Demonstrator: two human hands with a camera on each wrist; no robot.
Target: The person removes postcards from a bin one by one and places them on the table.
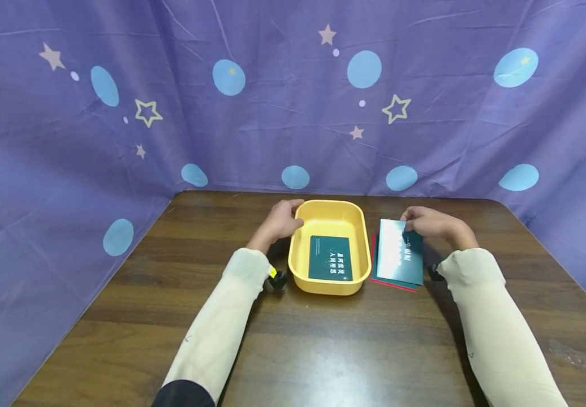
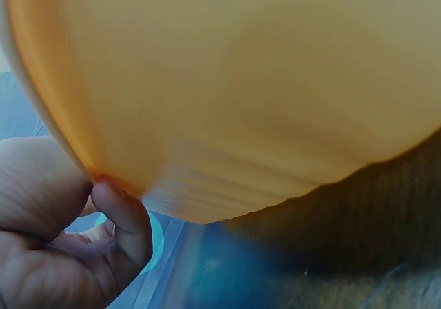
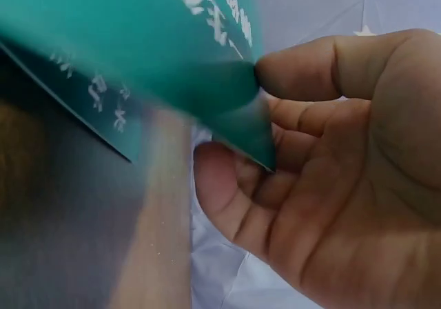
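Right grip (image 1: pixel 427 222) pinches green card (image 1: pixel 399 254); wooden table (image 1: pixel 364 350), starry purple curtain (image 1: pixel 283 133) behind.

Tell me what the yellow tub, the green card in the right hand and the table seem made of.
Yellow tub: probably plastic; smooth, evenly coloured, softly shiny.
Green card: likely coated paper or thin card; it bends near its held corner and catches glare.
Table: wood or wood-look laminate, given the brown grain; semi-gloss.
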